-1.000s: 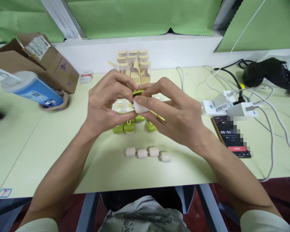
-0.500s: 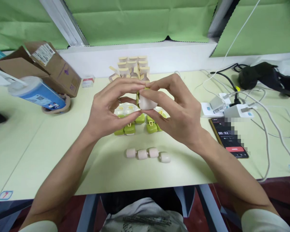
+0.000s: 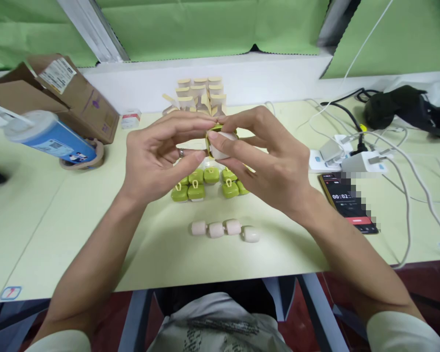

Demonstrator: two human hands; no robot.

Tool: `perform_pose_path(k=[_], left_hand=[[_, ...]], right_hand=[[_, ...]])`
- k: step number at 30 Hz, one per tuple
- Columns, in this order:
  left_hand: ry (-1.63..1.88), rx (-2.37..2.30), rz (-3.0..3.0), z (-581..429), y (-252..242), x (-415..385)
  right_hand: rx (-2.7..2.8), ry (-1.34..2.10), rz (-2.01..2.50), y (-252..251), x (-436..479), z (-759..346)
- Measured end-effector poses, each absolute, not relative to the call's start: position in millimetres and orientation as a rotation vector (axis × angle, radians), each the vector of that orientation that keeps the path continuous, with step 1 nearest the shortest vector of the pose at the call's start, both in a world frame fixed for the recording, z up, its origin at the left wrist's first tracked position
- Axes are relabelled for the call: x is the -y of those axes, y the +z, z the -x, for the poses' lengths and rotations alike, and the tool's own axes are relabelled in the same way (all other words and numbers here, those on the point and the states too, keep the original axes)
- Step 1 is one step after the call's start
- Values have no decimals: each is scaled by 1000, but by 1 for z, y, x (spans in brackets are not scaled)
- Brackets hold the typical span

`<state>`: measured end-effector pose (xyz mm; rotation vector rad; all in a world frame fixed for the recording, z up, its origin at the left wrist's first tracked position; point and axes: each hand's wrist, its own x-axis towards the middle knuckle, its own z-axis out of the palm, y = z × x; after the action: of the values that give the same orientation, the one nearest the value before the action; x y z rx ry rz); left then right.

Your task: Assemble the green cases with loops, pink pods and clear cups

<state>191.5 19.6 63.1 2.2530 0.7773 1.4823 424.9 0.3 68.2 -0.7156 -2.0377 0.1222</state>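
Green blinds (image 3: 212,29) are hanging above a white wall (image 3: 150,80), and a pale counter (image 3: 168,259) is stretching below across the head view. Over its middle, the right hand (image 3: 275,166) is clenching its grip on a white block (image 3: 225,146), one finger lying across the near face, while a green rim (image 3: 217,127) is showing along the top and left edge. From the other side, the left hand (image 3: 150,161) is curving around, its fingertips meeting the green rim and its thumb standing apart; whether its grip is grasping or only touching, I cannot tell. Beneath the hands, small green boxes (image 3: 196,190) with cream loops are standing in clusters. Nearer the person, four pale blocks (image 3: 216,230) are lying in a row. Cream cartons (image 3: 201,93) are standing open by the wall. Leftward, a cardboard box (image 3: 95,110) is sitting behind a blue cup (image 3: 64,142). Rightward, a phone (image 3: 344,195) is lying near white chargers (image 3: 361,161).
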Motion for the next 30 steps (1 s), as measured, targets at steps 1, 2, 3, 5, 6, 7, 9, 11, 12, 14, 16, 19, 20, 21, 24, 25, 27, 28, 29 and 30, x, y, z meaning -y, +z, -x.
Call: perform_pose_path(k=[1,2,3,5,6,7,9,11,12,14,16,19,20,21,24,25,27,28,29,30], left_hand=[[1518,-756,-2233,-194,63,-18],[1561,-733,-2224,-197,61,-18],[1606,-706,-2228,-198,59,-19],[1691,-637,-2255,-200,56,-20],[1705,-629,-2260,-201,56,-20],[1697,-645,-2251,-201,55,-20],[1660,-709,-2197,-202,57,-16],[1664,-733,-2153,-204,59,-13],[1684,-712,-2149,-205,60,-12],[1717,-662,-2151,-206,60,-13],[1723,-642,-2146,-206,60,-16],[1702,-613,-2142,-203,60,-19],[1687,-620,-2137,-203,61,-19],[1677,-639,-2125,-202,62,-19],[1649,-686,-2085,-204,64,-15],[1647,-677,-2089,-205,64,-14],[1657,-661,-2123,-207,62,-13],[1669,-669,-2142,-209,61,-13],[1684,-687,-2160,-210,59,-12],[1693,-708,-2177,-211,57,-12]], right_hand=[[2043,123,731,68,0,-425],[2038,113,740,68,0,-424],[2031,99,744,67,0,-424],[2024,52,736,65,-1,-423],[2025,12,718,64,-1,-422],[2027,-35,695,62,-2,-422],[2031,-120,651,60,-5,-422],[2036,-164,622,58,-7,-422],[2042,-170,613,58,-7,-422],[2055,-162,601,57,-8,-423],[2065,-141,594,58,-7,-423],[2069,-69,613,61,-5,-423],[2067,-40,626,62,-5,-423],[2066,-18,639,63,-4,-423],[2076,-37,661,65,-2,-423],[2081,-72,657,66,-1,-423],[2082,-152,634,65,-1,-423],[2080,-185,625,65,-2,-422],[2078,-212,617,63,-3,-422],[2075,-228,610,62,-3,-421]])
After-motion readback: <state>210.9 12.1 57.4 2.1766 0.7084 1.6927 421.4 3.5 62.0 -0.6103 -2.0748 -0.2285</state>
